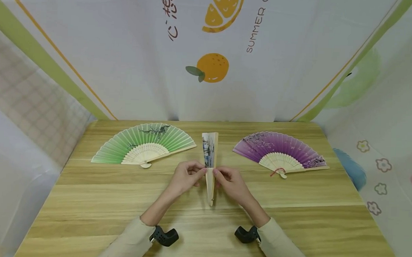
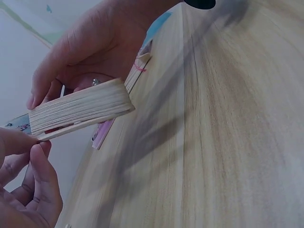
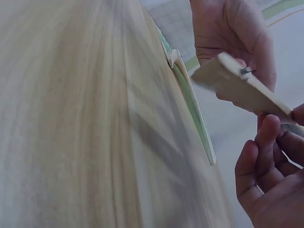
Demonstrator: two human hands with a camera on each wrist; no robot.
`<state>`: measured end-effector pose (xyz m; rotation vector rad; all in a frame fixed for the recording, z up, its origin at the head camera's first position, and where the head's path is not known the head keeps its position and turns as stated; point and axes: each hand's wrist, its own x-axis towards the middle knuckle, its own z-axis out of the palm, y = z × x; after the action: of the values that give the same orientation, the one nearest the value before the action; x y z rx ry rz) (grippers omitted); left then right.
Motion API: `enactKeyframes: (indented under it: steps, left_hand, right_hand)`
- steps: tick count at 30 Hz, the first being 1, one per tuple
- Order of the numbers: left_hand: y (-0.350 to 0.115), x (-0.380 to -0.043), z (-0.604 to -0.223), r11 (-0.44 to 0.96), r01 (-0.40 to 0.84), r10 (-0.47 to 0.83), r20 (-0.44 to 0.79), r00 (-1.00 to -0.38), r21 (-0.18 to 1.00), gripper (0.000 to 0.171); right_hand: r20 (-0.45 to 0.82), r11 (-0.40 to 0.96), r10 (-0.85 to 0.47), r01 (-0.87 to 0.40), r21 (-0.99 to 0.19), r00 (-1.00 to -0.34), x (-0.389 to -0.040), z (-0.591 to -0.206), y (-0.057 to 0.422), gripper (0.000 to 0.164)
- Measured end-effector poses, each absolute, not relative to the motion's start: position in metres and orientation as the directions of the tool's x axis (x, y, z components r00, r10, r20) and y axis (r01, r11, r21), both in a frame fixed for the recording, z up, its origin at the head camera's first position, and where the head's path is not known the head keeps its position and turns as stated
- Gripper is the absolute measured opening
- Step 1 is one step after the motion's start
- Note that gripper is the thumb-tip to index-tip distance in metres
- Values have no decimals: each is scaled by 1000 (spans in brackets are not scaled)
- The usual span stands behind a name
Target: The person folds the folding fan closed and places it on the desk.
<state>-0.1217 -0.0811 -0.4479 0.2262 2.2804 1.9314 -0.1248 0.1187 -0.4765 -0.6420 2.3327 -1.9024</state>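
Note:
A nearly folded hand fan point(image 1: 210, 153) with a blue-and-grey picture on its leaf stands upright in the head view, its pivot end toward me. On its left edge, the thumb and fingers of my left hand point(image 1: 186, 177) pinch the fan just below the leaf. My right hand point(image 1: 233, 183) pinches the opposite edge at the same height. The left wrist view shows the stacked pale ribs point(image 2: 83, 109) between both hands, raised above the table. A small metal pivot pin point(image 3: 245, 72) shows at the fan's end in the right wrist view.
A spread green fan point(image 1: 151, 143) lies on the wooden table point(image 1: 121, 201) to the left. To the right lies a spread purple fan point(image 1: 280, 150) with a red cord point(image 1: 277, 171). A white cloth printed with oranges point(image 1: 211, 68) hangs behind the table's far edge.

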Motion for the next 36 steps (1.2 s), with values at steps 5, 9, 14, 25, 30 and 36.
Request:
enactKeyframes:
  steps: [5, 9, 14, 25, 30, 36]
  left_hand:
    - [-82, -120, -448, 184, 37, 197, 0, -980, 982, 7]
    - [-83, -121, -451, 182, 54, 198, 17, -980, 982, 7]
    - [-83, -121, -453, 185, 58, 206, 19, -978, 981, 7]
    - [-90, -118, -454, 166, -4, 274, -50, -960, 986, 11]
    - [-94, -116, -453, 164, -9, 291, -57, -955, 986, 12]
    - [-98, -114, -449, 197, -7, 297, -66, -953, 980, 12]
  right_hand:
    - [201, 136, -364, -266, -954, -910, -124, -475, 115, 20]
    - [190, 144, -355, -255, -956, -915, -122, -472, 113, 18]
    - [216, 160, -345, -284, -945, -914, -120, -466, 112, 17]
    - [194, 140, -356, -257, -956, -914, -111, -440, 110, 13]
    - [164, 130, -361, -223, -966, -918, -120, -467, 116, 14]
    - [163, 141, -385, -233, -962, -908, -125, -481, 117, 14]
